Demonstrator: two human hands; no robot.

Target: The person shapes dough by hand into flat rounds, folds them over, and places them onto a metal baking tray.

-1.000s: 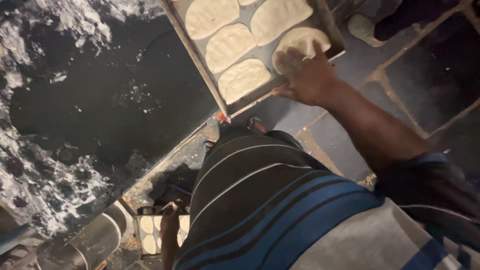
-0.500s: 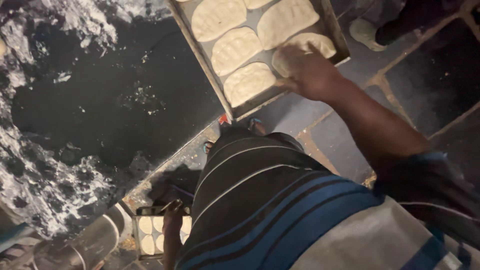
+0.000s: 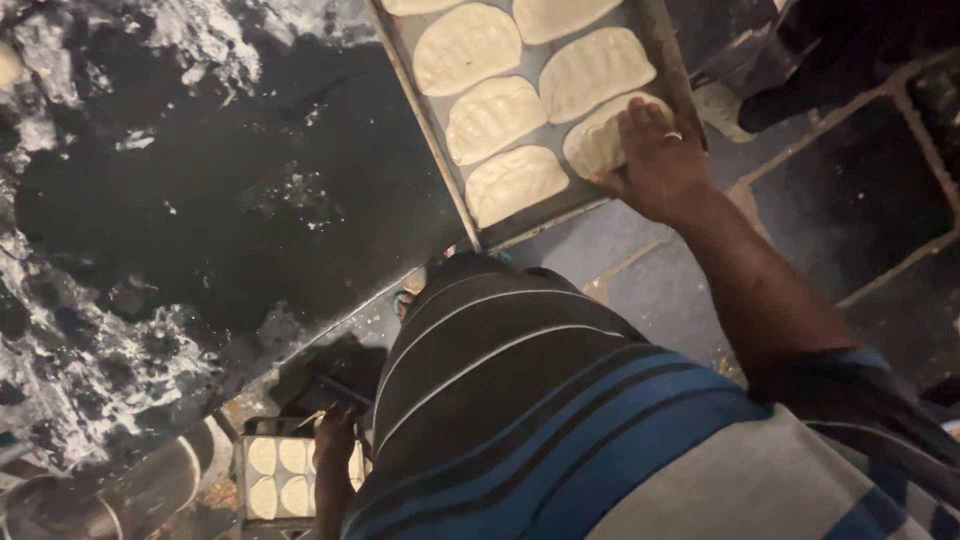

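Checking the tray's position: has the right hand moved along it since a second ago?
No. The right hand stays on the same corner dough piece at the baking tray's near end.

Dough pieces (image 3: 495, 115) lie on a tray (image 3: 425, 95) right of the floured table (image 3: 200, 200).

Matt metal tray (image 3: 428, 130), ridged dough (image 3: 466, 48), floured worktop (image 3: 200, 220)
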